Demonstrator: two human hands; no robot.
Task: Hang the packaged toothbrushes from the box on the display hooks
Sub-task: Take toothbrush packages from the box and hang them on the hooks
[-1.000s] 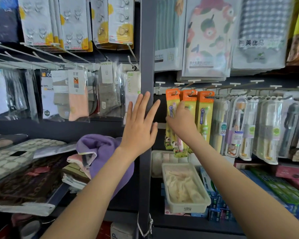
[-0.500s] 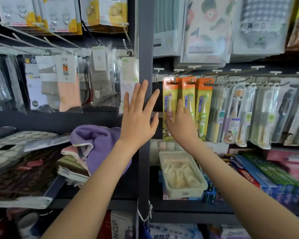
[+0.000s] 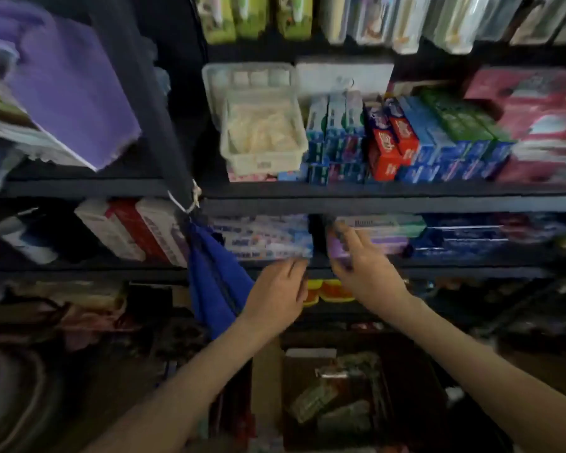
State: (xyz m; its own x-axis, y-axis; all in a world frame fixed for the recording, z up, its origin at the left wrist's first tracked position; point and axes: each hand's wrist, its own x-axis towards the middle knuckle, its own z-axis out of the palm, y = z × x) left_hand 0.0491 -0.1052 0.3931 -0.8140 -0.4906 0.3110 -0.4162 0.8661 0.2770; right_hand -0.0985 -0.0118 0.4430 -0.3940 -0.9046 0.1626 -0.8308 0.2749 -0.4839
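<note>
Head view. Open brown cardboard box [image 3: 267, 377], 6 o'clock: green packaged toothbrushes [image 3: 337, 410] lying inside (blurred). Left hand [image 3: 275, 292] and right hand [image 3: 363, 266], centre: both empty, fingers relaxed. Step, as judged: fetching a pack. Next: reach down and pinch one pack's top.

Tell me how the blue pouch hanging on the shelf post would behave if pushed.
The blue pouch looks like soft cloth, so probably floppy. It hangs from a white cord tied on the post, so a push would likely swing it, not slide it.
</note>
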